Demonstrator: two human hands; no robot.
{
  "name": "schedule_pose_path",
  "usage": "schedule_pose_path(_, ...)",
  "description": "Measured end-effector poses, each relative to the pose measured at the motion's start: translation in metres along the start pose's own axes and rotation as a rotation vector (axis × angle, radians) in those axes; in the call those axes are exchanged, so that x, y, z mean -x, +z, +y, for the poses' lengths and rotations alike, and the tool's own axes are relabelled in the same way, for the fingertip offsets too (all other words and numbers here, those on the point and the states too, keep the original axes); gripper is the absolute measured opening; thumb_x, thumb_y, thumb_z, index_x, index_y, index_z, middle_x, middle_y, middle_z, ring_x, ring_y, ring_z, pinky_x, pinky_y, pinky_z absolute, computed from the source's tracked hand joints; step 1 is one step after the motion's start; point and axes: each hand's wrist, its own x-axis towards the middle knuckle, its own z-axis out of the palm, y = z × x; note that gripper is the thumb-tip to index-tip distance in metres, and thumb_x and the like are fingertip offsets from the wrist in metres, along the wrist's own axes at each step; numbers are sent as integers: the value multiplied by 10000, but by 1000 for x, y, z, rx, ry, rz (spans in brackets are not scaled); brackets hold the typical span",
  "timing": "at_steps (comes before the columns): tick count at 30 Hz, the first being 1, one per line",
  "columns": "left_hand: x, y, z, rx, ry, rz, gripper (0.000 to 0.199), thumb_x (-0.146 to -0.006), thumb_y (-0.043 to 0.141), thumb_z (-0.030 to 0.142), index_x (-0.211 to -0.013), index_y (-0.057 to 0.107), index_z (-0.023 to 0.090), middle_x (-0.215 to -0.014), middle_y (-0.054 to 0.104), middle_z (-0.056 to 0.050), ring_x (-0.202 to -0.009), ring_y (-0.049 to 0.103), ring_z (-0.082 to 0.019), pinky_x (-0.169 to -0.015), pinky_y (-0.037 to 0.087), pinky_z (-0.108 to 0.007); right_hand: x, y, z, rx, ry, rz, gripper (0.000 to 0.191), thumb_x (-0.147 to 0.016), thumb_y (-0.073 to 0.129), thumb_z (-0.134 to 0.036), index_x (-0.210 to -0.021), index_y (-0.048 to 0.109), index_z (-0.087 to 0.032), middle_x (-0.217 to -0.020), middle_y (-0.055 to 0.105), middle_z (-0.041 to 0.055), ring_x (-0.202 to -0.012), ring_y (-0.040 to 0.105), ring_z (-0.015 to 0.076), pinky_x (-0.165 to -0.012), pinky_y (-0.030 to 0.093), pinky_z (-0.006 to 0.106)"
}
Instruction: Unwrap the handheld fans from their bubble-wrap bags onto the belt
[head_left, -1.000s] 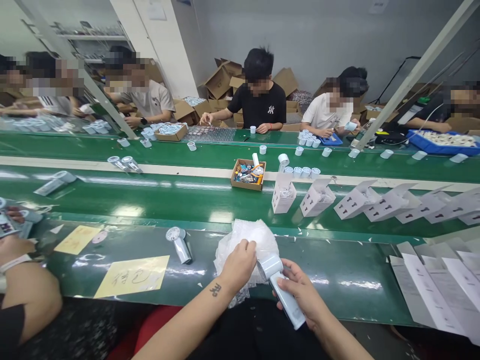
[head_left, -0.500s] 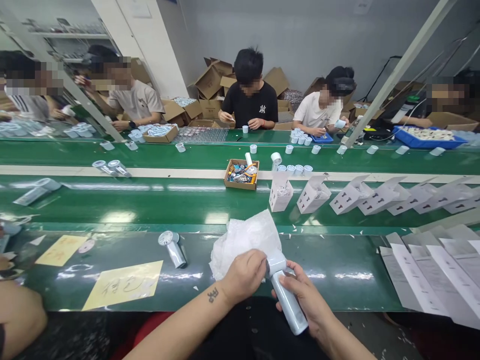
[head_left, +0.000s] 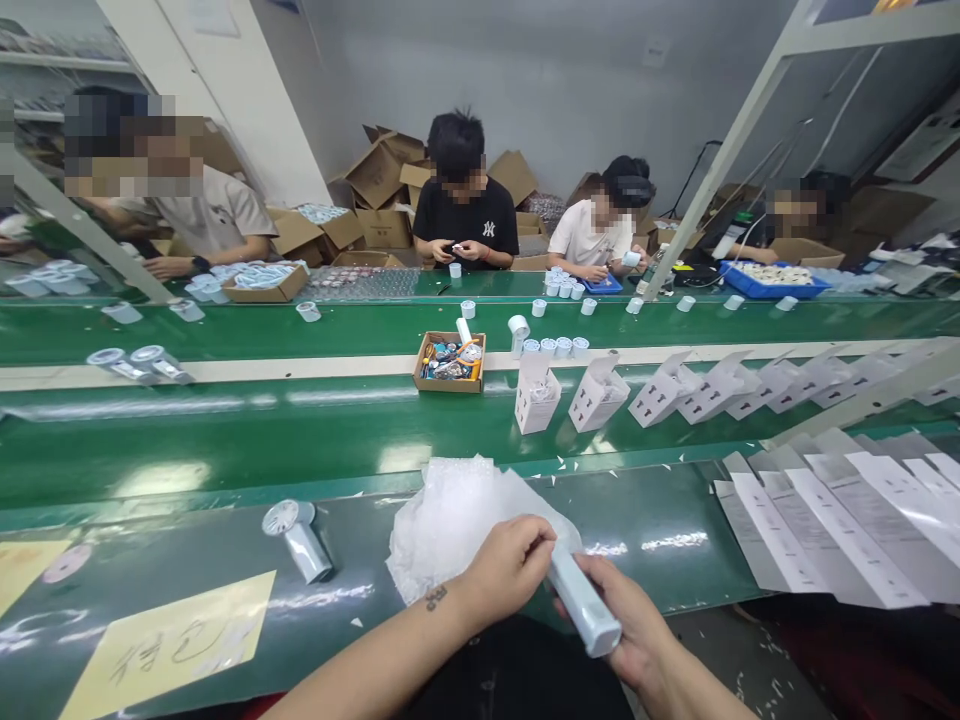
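Observation:
A pale blue handheld fan (head_left: 583, 600) is tilted in front of me, its handle end pointing down to the right. Wrapped round the handle from the right is my right hand (head_left: 619, 610), closed on it. My left hand (head_left: 517, 562) is closed at the fan's upper end, in a pinch; what its fingertips hold is hidden. White translucent wrapping sheets (head_left: 450, 515) lie behind and left of my left hand, and one covers the fan's head. Another pale blue fan (head_left: 300, 540) lies on the bench to the left.
Yellow paper (head_left: 172, 640) lies at the front left. Flattened white boxes (head_left: 817, 520) overlap at the right. Open white boxes (head_left: 537, 400) and a cardboard tray of small parts (head_left: 450, 383) stand on the conveyor. Several people work across it; white cups line the far belt.
The view has swung right. A wrapping sheet now covers the fan's head, which was bare before. My left hand has shifted along with the sheet, and the right still holds the handle.

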Motion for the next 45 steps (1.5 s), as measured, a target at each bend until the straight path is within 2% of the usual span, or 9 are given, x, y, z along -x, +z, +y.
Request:
schedule_pose_path(8,-18,-11,29,527,-388,-134,232,-777,607,348,-926,561,176,-606,468,73,-520,411,-86,-514,334,-208,56,-40,-67,983,-587,-24,359,-859,523,-504,-653,502,-211,-723,521,-4,-696,498,156,-658,423,278)
schedule_pose_path(12,-31,-25,31,456,-259,-156,509,-767,658,470,-1187,528,212,-899,584,-24,-757,536,-155,-677,457,-267,55,-40,-81,697,-500,-128,334,-858,519,-498,-690,456,-216,-719,500,-22,-716,523,153,-709,477,292)
schedule_pose_path(15,-47,-14,24,270,-98,-310,1106,-452,905,443,-1411,375,292,-1341,458,-116,-1127,493,-278,-882,473,-350,45,-29,-84,513,-466,-325,248,-834,543,-426,-731,498,-205,-704,555,-22,-695,583,151,-700,492,297)
schedule_pose_path(19,-60,21,14,141,16,-343,362,-676,773,397,-965,648,220,-1061,564,-74,-1003,553,-245,-847,480,-323,30,-41,-106,788,-582,-450,218,-847,543,-333,-685,588,-193,-717,627,3,-706,626,162,-705,493,289)
schedule_pose_path(21,-63,29,8,141,-21,-249,212,-794,643,414,-755,625,206,-870,563,-38,-835,568,-203,-755,485,-291,16,-75,-131,965,-619,-160,219,-875,544,-376,-779,655,-214,-794,665,15,-767,650,184,-744,510,304)
schedule_pose_path(24,-64,24,-5,223,-215,-70,355,-775,630,556,-708,634,207,-787,598,-27,-757,579,-201,-694,491,-279,-22,-146,-171,1302,-564,636,262,-869,564,-286,-1107,666,-242,-1087,655,99,-1065,603,270,-959,443,404)
schedule_pose_path(30,-62,16,-18,534,-693,153,601,-589,727,701,-916,675,200,-721,670,-30,-692,645,-244,-599,530,-312,-113,-228,-191,1466,-308,878,850,-711,690,-142,-1478,335,-234,-1542,246,231,-1319,365,428,-936,413,548)
schedule_pose_path(37,-55,30,-11,457,-667,310,603,-535,775,657,-914,685,197,-783,703,-42,-804,678,-273,-660,562,-320,-149,-221,-173,1576,-177,877,470,-914,580,-363,-1347,470,-216,-1428,421,123,-1249,451,325,-950,451,502)
schedule_pose_path(45,-76,-1,10,725,-741,387,534,-517,802,583,-792,587,179,-584,545,56,-471,479,-94,-389,359,-178,-90,-169,-189,1632,-372,508,718,-608,725,-89,-1278,515,-240,-1235,581,145,-1214,483,394,-947,410,538)
